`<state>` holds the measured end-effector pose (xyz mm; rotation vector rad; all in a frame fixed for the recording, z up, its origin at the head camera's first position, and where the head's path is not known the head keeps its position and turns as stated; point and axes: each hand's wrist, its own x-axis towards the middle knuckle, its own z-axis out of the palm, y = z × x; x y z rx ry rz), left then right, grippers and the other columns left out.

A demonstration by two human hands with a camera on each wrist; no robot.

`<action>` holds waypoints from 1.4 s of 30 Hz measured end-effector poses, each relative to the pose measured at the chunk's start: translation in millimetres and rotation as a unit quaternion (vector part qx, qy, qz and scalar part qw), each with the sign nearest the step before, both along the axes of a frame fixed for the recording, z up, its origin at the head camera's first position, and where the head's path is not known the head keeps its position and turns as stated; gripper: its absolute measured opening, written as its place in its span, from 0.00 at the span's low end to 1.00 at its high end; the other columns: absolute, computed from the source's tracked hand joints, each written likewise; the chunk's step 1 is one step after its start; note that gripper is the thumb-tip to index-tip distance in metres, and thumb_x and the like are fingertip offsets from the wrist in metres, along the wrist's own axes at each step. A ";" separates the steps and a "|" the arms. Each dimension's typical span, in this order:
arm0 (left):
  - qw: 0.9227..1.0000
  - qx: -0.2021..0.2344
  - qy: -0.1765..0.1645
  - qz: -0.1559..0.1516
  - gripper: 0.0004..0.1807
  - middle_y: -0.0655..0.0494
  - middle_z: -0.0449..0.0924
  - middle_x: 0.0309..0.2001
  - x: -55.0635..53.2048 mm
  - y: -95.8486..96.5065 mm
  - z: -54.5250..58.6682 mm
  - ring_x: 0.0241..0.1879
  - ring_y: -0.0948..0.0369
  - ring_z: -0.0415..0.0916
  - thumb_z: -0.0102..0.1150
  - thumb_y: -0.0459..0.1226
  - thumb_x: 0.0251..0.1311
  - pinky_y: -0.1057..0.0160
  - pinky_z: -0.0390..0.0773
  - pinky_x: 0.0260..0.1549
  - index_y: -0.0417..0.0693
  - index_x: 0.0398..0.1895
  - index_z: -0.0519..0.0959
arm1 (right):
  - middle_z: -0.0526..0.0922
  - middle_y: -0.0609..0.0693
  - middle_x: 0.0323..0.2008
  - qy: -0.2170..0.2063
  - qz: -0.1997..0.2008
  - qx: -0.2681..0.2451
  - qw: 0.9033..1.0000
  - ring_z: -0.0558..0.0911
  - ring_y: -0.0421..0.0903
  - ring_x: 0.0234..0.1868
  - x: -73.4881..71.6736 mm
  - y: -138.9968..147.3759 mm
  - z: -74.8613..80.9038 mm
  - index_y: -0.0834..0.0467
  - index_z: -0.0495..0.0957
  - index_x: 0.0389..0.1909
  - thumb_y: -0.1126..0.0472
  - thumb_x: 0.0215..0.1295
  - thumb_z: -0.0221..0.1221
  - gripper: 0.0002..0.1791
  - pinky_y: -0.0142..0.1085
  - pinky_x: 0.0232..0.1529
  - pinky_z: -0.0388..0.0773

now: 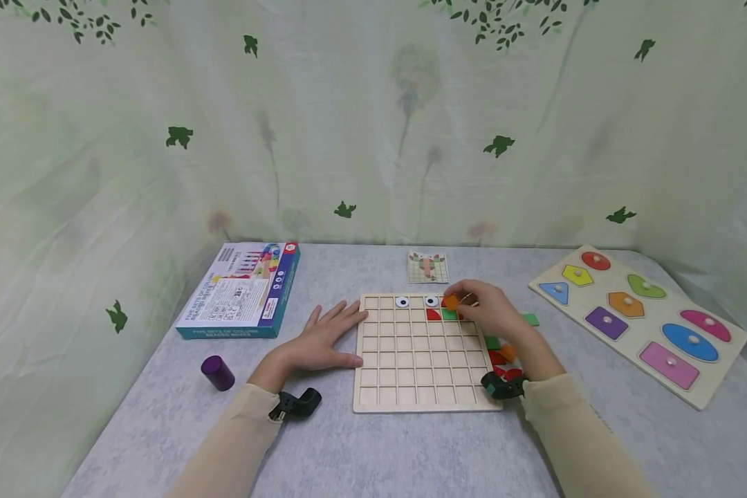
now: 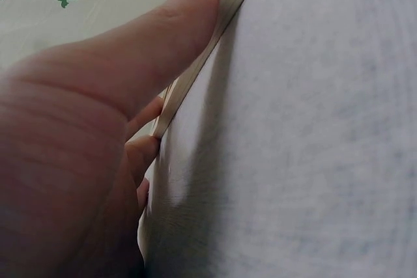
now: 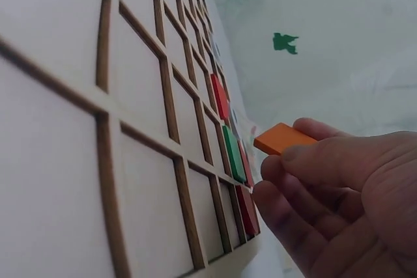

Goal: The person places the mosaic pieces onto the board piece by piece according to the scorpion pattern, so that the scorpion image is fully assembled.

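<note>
A wooden grid board point(image 1: 420, 377) lies on the table. My left hand point(image 1: 320, 344) is spread beside it, thumb and fingertips touching its left edge. Over the top right corner, my right hand point(image 1: 488, 311) pinches an orange tile point(image 3: 283, 138) between thumb and fingers, apart from the board in the right wrist view. Two eye tiles, a left one point(image 1: 401, 302) and a right one point(image 1: 431, 301), sit in the top row. Below the right eye are a red curved tile point(image 1: 433, 315) and a green tile point(image 1: 449, 315). Another red tile point(image 3: 247, 209) shows in the right wrist view.
Loose red, green and orange tiles point(image 1: 493, 342) lie right of the board, partly under my right forearm. A pattern card point(image 1: 428, 277) lies behind it. Left are a box point(image 1: 239, 297) and a purple cylinder point(image 1: 218, 373); right, a shape puzzle point(image 1: 644, 339).
</note>
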<state>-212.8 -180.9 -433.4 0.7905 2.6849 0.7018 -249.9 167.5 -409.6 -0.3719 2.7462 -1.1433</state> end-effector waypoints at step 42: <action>1.000 -0.007 0.006 0.004 0.50 0.56 0.41 0.82 -1.3 0.2 -1.9 0.82 0.49 0.32 0.65 0.58 0.58 0.36 0.23 0.74 0.58 0.80 0.53 | 0.83 0.47 0.39 0.056 -0.025 0.024 0.998 0.74 0.45 0.35 8.5 -43.4 -22.6 0.50 0.84 0.51 0.58 0.65 0.66 0.13 0.36 0.38 0.70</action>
